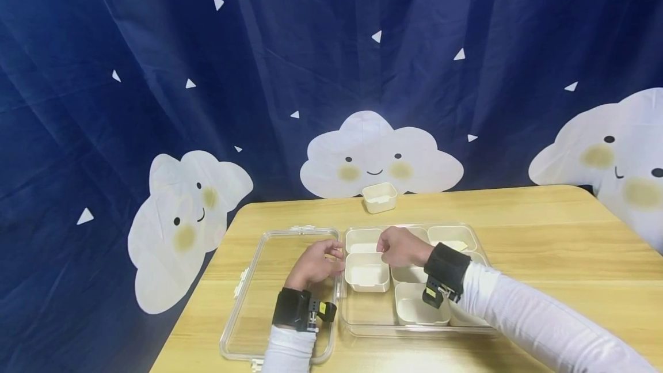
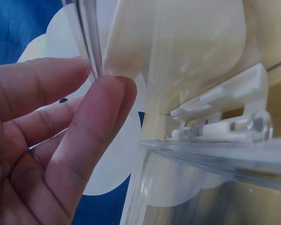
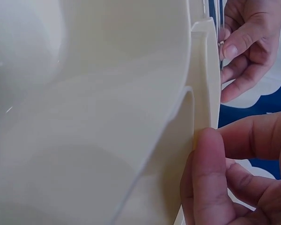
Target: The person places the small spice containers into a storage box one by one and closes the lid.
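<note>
In the head view a clear lidded box (image 1: 357,327) lies open with several cream bins inside. My right hand (image 1: 403,246) reaches over it, thumb and fingertips pinching the rim of a cream bin (image 1: 366,278) in the left column. The right wrist view shows that pinch close up, fingertips (image 3: 208,140) at the bin's edge. My left hand (image 1: 316,262) is at the box's left wall, fingers loosely bent, fingertips right at the clear edge. In the left wrist view its thumb (image 2: 91,136) and index finger lie beside that clear wall.
The clear lid (image 1: 228,321) with white latches lies flat to the left, under my left forearm. A single cream bin (image 1: 380,199) stands near the table's back edge. More bins, such as one at the front (image 1: 422,307), stand in the box. A blue cloud-print curtain (image 1: 331,62) hangs behind.
</note>
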`<state>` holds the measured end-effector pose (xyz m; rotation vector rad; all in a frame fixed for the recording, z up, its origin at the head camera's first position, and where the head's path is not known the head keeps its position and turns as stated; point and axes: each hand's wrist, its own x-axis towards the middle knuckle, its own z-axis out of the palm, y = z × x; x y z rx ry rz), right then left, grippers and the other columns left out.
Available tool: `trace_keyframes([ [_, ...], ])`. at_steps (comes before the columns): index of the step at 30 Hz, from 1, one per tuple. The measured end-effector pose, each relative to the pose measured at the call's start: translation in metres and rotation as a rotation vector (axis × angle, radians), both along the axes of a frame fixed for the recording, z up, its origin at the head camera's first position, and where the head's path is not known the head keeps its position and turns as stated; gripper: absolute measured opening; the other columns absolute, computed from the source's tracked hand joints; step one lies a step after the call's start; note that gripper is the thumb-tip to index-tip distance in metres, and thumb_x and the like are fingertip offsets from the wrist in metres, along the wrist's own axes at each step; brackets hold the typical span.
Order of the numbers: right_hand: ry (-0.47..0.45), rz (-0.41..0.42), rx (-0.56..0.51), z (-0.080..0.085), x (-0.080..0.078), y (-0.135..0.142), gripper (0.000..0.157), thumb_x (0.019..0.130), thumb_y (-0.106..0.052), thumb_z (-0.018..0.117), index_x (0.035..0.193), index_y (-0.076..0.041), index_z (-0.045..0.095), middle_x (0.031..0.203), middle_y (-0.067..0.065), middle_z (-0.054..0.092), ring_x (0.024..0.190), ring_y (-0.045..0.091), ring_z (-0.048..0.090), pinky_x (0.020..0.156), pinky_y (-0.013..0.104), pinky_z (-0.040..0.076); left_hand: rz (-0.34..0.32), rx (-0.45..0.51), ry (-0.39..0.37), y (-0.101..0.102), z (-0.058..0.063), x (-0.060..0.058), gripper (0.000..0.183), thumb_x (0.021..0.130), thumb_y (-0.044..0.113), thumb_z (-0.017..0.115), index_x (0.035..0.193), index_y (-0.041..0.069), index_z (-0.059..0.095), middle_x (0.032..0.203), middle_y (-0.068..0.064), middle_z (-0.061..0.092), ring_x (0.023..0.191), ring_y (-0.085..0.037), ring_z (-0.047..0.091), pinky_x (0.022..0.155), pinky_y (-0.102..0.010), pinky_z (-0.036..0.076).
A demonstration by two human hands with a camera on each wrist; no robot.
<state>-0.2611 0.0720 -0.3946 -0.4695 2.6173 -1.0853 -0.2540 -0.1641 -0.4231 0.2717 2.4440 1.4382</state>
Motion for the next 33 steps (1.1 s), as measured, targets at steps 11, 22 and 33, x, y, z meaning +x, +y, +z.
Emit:
trace_keyframes([
  [11, -0.001, -0.005, 0.006, -0.0007, -0.0008, 0.0011, 0.021, 0.071, 0.009, 0.057, 0.088, -0.001, 0.065, 0.071, 0.003, 0.061, 0.054, 0.016, 0.061, 0.060, 0.029, 0.049, 0.001, 0.011, -0.008, -0.0001, 0.0000, 0.0002, 0.047, 0.084, 0.002, 0.070, 0.129, -0.001, 0.056, 0.106, -0.011, 0.061, 0.079, -0.021, 0.069, 0.070, -0.035, 0.056],
  [22, -0.015, -0.008, 0.023, -0.0006, -0.0013, 0.0009, 0.024, 0.071, 0.009, 0.057, 0.091, -0.002, 0.066, 0.067, 0.003, 0.061, 0.055, 0.015, 0.060, 0.059, 0.029, 0.047, -0.004, 0.004, -0.007, -0.0003, -0.0003, -0.0006, 0.047, 0.084, 0.002, 0.070, 0.128, -0.001, 0.057, 0.106, -0.011, 0.061, 0.079, -0.021, 0.069, 0.070, -0.035, 0.056],
  [33, -0.042, -0.009, 0.007, 0.0009, -0.0033, 0.0028, 0.024, 0.074, 0.008, 0.058, 0.094, -0.001, 0.066, 0.071, 0.004, 0.062, 0.058, 0.016, 0.061, 0.060, 0.030, 0.049, 0.001, -0.006, 0.000, 0.0003, -0.0008, -0.0012, 0.047, 0.083, 0.002, 0.071, 0.128, 0.000, 0.057, 0.106, -0.011, 0.061, 0.078, -0.021, 0.068, 0.070, -0.034, 0.056],
])
